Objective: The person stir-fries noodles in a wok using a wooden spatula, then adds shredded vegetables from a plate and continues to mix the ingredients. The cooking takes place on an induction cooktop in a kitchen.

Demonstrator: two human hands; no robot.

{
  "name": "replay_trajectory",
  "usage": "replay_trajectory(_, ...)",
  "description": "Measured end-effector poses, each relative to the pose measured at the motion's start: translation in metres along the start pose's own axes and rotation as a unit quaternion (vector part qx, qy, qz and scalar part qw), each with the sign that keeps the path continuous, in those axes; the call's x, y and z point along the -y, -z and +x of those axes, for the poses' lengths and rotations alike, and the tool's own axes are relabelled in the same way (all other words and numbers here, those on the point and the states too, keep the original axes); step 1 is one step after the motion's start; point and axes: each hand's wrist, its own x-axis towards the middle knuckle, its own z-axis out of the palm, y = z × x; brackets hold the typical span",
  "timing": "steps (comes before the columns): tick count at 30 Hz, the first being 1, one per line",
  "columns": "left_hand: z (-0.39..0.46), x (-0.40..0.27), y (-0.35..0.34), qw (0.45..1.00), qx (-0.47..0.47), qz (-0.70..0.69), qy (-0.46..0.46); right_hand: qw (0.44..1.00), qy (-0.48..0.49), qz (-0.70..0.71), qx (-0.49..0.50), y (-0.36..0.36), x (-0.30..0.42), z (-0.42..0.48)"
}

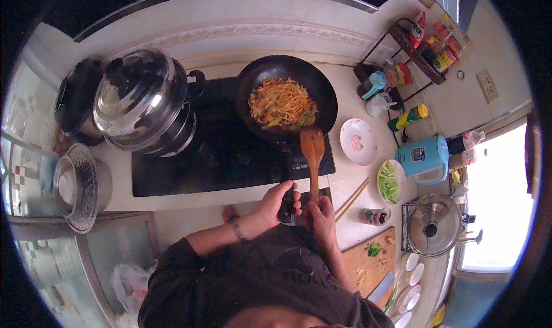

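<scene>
My left hand (278,203) is closed around the black handle (286,207) of a dark wok (327,99) on the right part of the cooktop. Shredded vegetables (282,103), orange and pale with some green bits, lie in the wok. In my right hand (320,216) is a wooden spatula (313,155), held by its lower shaft. Its broad blade lies over the wok's near rim, beside the food. To the right of the wok sits a white patterned plate (359,141). Cut green vegetable pieces (389,181) fill a smaller dish nearby.
A lidded steel steamer pot (138,99) stands on the left of the black cooktop (215,155). Chopsticks (351,199), a glass jar (375,216) and a blue kettle (422,159) are at right. A cleaver (381,287) lies on the wooden cutting board (366,267).
</scene>
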Motion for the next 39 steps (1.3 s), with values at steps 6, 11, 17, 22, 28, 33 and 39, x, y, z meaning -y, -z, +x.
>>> replay_trajectory(6, -0.004, -0.014, -0.012, 0.999, -0.038, -0.023, 0.029, 1.000, -0.015, 0.007, 0.003, 0.001, 0.005, 0.000)
replay_trajectory(11, 0.005, -0.013, -0.002, 0.999, -0.004, -0.016, 0.036, 1.000, -0.012, 0.010, -0.002, 0.003, 0.003, 0.003)
replay_trajectory(17, 0.007, -0.013, -0.007, 0.999, -0.012, 0.031, 0.037, 1.000, -0.005, 0.017, 0.000, 0.005, 0.000, 0.008)
replay_trajectory(22, 0.003, -0.016, -0.016, 0.997, -0.032, 0.063, 0.017, 1.000, 0.011, -0.015, -0.012, 0.004, 0.002, 0.011)
replay_trajectory(28, -0.001, -0.018, -0.022, 0.995, -0.043, 0.090, 0.018, 1.000, 0.027, -0.003, -0.004, 0.008, -0.007, 0.017)
replay_trajectory(33, -0.002, -0.019, -0.023, 0.978, -0.062, 0.198, 0.011, 1.000, 0.019, 0.013, -0.006, 0.003, 0.005, 0.013)
replay_trajectory(39, -0.003, -0.022, -0.024, 0.985, -0.060, 0.157, 0.046, 1.000, 0.012, 0.011, -0.007, 0.005, 0.000, 0.013)
